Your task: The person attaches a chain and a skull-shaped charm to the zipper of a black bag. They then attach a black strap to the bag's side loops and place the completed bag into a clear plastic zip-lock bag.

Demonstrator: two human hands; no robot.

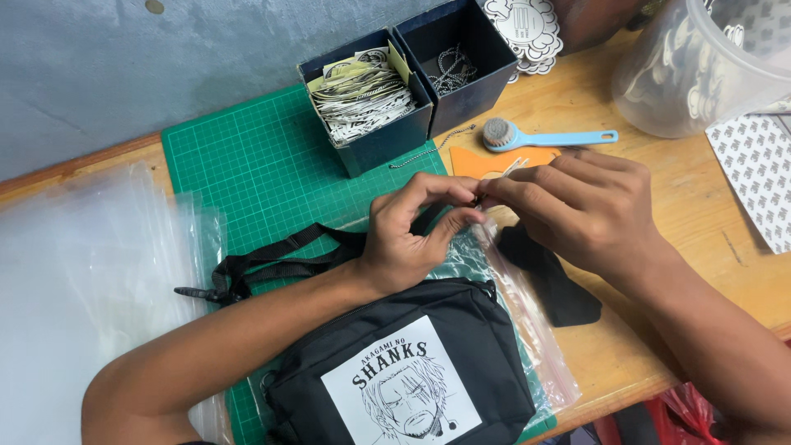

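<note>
A small metal piece (478,198), too tiny to identify, sits pinched between the fingertips of both hands near the middle of the tabletop (700,222). The left hand (412,235) curls closed around it from one side, thumb and forefinger pressed together, and the right hand (577,206) grips it from the other side in the same pinch. Just below the hands lies a black bag (395,363) with a white printed panel showing a drawn face, resting partly on a clear zip pouch (527,321) toward the near edge. The bag's black strap (264,264) trails leftward across a green cutting mat (247,165). A loose black fabric piece (552,276) lies right of the pouch. Beyond the hands sit an orange plastic scraper (494,158), a pale blue brush (535,136) and a thin ball chain (432,148). At the far edge stand two dark boxes, one (362,107) packed with printed cards and one (457,62) holding chains. A stack of clear plastic bags (82,280) covers the left end, and a translucent tub (700,70) stands at the far right corner. As a judgement, the small fitting looks unfinished and not yet joined to the bag, which is not inside the pouch.
</note>
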